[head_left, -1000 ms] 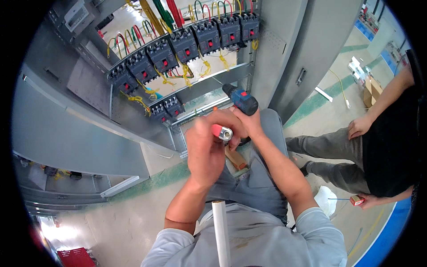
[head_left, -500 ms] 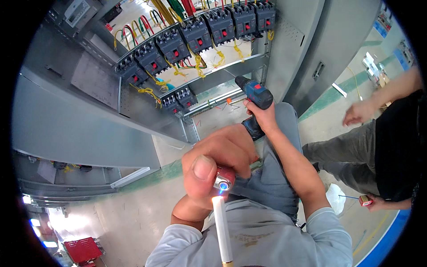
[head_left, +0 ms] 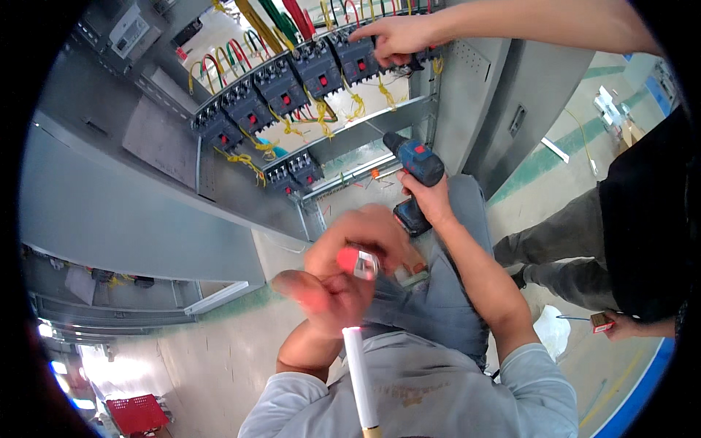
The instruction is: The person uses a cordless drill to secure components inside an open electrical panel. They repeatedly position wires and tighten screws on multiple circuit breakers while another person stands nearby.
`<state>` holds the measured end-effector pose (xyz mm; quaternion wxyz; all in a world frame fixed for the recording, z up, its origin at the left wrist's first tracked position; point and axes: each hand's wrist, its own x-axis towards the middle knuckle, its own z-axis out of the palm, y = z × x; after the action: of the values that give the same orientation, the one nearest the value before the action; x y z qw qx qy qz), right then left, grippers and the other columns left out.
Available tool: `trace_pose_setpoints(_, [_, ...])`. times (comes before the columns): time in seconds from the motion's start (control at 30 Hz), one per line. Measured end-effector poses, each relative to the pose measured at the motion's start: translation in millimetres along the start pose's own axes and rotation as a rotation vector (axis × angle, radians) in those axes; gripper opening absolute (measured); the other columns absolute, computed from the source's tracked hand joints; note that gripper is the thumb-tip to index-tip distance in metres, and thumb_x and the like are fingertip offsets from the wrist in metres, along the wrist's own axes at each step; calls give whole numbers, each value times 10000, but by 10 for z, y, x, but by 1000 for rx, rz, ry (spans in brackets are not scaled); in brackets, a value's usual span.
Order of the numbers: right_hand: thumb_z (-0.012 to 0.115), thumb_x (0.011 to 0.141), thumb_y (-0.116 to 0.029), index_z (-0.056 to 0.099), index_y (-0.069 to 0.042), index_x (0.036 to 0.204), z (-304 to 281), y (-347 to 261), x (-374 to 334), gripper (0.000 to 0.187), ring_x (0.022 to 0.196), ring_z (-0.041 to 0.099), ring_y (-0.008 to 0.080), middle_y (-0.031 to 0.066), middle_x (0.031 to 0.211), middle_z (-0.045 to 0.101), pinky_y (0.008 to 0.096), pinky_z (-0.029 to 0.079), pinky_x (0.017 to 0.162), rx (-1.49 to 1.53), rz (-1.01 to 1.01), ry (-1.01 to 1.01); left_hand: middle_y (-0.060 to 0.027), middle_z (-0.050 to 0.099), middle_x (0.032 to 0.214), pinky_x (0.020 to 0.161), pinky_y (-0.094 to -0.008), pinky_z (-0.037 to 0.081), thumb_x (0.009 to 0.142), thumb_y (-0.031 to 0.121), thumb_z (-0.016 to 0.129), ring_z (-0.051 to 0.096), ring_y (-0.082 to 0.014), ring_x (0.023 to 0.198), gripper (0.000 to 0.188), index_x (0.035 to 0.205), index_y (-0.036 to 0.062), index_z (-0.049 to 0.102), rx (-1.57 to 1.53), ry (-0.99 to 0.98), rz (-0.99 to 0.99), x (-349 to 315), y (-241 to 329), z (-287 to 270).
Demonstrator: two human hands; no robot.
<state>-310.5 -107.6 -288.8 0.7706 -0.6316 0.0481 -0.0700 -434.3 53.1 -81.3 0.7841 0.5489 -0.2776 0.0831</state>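
Observation:
A red lighter (head_left: 352, 260) with a metal top is held in my left hand (head_left: 325, 292), which is blurred by motion; no flame shows. Just below it, a white cigarette (head_left: 358, 379) points up from the lower edge, its tip glowing. My right hand (head_left: 432, 198) is closed round the grip of a blue and black cordless drill (head_left: 422, 162), resting over my right thigh. The drill's chuck faces the open cabinet, where a row of dark circuit breakers (head_left: 281, 93) with red switches and yellow wires is mounted. Two smaller breakers (head_left: 293, 173) sit below.
From the right, a co-worker's arm reaches across, with the hand (head_left: 400, 36) pointing at the breakers. That person's other hand (head_left: 622, 326) holds a small box (head_left: 602, 321). Grey cabinet panels (head_left: 139, 197) stand at left. A red crate (head_left: 137, 413) lies on the floor.
The lighter's flame is gone, and my left hand has drawn slightly away from the cigarette. The co-worker's hand has risen from the right to the breakers. My right hand stays on the drill.

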Motion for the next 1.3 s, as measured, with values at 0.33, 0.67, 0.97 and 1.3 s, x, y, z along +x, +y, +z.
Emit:
trace_pose_setpoints(0.33, [866,844,-142,693,-26,931,32,-21,11,226,614,619,99,12,786,685,287,515,579,155,-20,-29,-58,618,701,473,-295,440,1091,301,598,580,-131,515,325,1244,14,597,724,243,-1016,-2540,-1060,-1819])
trace_pose_setpoints(0.67, [846,842,-130,703,-24,923,37,58,61,195,596,627,101,20,778,696,278,516,560,172,-12,-27,-48,624,715,477,-280,359,968,127,631,467,-91,533,253,1178,-10,665,296,-23,-1541,-3635,-577,-1890])
trace_pose_setpoints(0.97, [857,841,-131,723,-11,929,82,126,39,200,591,636,107,36,787,714,276,524,559,243,-41,-12,-64,676,1332,1010,-320,520,1022,50,566,649,-174,1175,386,1401,-14,594,223,559,-971,-3963,-983,-1435])
trace_pose_setpoints(1.3, [840,841,-79,679,-23,986,73,84,26,224,633,631,125,29,857,677,296,533,567,225,-12,-69,-301,591,1420,1100,-460,471,941,120,598,558,-481,1334,482,1411,12,575,992,62,-777,-4168,-1089,-1648])
